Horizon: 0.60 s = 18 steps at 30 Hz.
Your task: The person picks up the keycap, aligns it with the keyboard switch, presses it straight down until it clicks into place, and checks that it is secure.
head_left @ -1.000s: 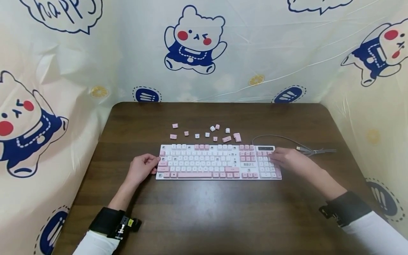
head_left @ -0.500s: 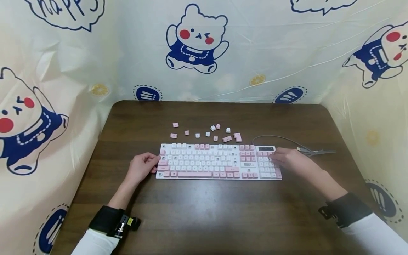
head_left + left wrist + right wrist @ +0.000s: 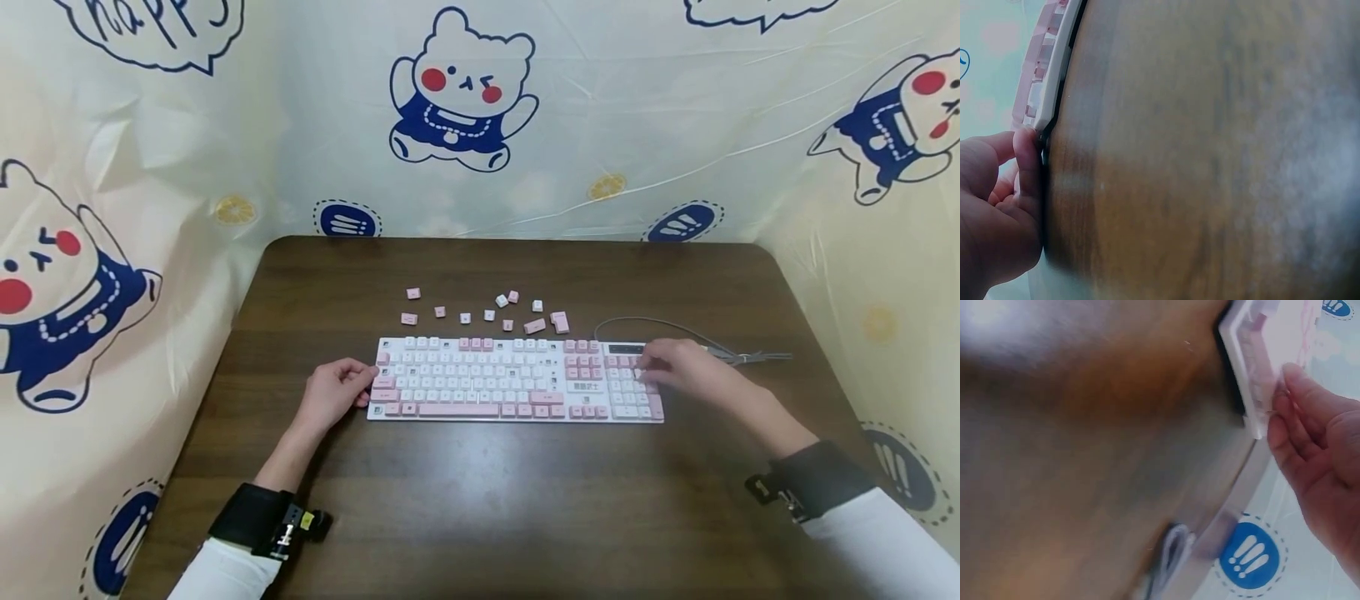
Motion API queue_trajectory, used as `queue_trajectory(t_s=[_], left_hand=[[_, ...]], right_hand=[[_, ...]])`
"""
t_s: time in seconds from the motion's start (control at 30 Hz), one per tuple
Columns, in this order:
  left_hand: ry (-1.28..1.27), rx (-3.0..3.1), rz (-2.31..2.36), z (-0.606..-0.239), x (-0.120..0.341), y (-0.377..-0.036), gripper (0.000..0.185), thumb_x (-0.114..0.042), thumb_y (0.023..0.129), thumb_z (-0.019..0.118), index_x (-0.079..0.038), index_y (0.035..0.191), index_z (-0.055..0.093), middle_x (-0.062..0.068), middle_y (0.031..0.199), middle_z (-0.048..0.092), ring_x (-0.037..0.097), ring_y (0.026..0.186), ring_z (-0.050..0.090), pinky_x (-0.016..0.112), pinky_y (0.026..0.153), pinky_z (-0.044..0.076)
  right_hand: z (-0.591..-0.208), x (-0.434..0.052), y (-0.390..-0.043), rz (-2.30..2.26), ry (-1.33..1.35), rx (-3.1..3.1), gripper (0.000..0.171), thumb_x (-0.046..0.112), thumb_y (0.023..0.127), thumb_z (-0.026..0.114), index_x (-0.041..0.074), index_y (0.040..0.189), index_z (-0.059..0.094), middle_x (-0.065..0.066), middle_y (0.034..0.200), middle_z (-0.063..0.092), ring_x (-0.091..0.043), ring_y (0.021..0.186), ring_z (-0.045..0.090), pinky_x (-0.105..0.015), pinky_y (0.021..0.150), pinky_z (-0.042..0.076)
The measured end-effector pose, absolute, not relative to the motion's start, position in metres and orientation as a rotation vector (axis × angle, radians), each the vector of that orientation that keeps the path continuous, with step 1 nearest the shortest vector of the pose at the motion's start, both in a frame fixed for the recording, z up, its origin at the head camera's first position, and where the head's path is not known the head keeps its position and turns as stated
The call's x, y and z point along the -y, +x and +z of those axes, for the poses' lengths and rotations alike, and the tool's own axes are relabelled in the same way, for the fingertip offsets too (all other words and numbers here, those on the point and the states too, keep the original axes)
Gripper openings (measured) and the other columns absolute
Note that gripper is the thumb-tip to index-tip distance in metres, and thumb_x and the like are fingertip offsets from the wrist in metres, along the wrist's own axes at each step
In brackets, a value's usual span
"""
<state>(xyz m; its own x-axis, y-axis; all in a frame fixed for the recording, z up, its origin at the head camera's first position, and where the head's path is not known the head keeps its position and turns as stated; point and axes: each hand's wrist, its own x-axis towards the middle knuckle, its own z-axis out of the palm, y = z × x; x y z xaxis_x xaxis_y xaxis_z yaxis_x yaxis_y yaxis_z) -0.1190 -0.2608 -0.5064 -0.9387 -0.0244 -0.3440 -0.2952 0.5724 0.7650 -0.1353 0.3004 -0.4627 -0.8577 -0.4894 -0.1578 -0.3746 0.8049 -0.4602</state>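
At frame centre the keyboard (image 3: 515, 380) lay on the bench (image 3: 480, 500). The left hand (image 3: 333, 397), loosely curled, braced its left edge; the right hand (image 3: 678, 369) rested relaxed fingers over the number pad, steadying it.

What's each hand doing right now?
Left hand: loosely curled, fingertips touching the keyboard left edge, gripping nothing.
Right hand: fingers over the numpad keys; grip cannot be told.
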Motion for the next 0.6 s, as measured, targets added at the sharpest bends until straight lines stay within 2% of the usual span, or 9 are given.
queue_trajectory(t_s=[0.17, 0.37, 0.6], left_hand=[[-0.271, -2.505, 1.306, -0.5053, 0.2600, -0.1187, 0.036, -0.033, 0.105, 0.064, 0.001, 0.114, 0.070, 0.007, 0.081, 0.069, 0.018, 0.070, 0.065, 0.024, 0.066, 0.055], [-0.271, -2.497, 1.308, -0.5063, 0.2596, -0.1191, 0.036, -0.033, 0.105, 0.064, 0.001, 0.114, 0.070, 0.007, 0.083, 0.069, 0.018, 0.070, 0.065, 0.024, 0.067, 0.055], [-0.278, -2.503, 1.287, -0.5066, 0.2602, -0.1195, 0.035, -0.033, 0.106, 0.063, 0.000, 0.116, 0.069, 0.008, 0.086, 0.069, 0.020, 0.072, 0.066, 0.023, 0.068, 0.056]], right_hand=[[-0.4570, -0.2960, -0.1412, -0.613, -0.643, -2.666, 0.008, 0.012, 0.093, 0.079, 0.016, 0.098, 0.073, 0.007, 0.089, 0.067, -0.011, 0.078, 0.059, -0.029, 0.069, 0.051], [-0.4575, -0.2943, -0.1395, -0.607, -0.596, -2.673, 0.009, 0.013, 0.092, 0.080, 0.016, 0.098, 0.073, 0.007, 0.088, 0.067, -0.012, 0.078, 0.059, -0.029, 0.068, 0.050], [-0.4570, -0.2914, -0.1369, -0.594, -0.622, -2.715, 0.013, 0.012, 0.091, 0.081, 0.013, 0.103, 0.075, 0.003, 0.095, 0.070, -0.014, 0.085, 0.063, -0.033, 0.074, 0.054]])
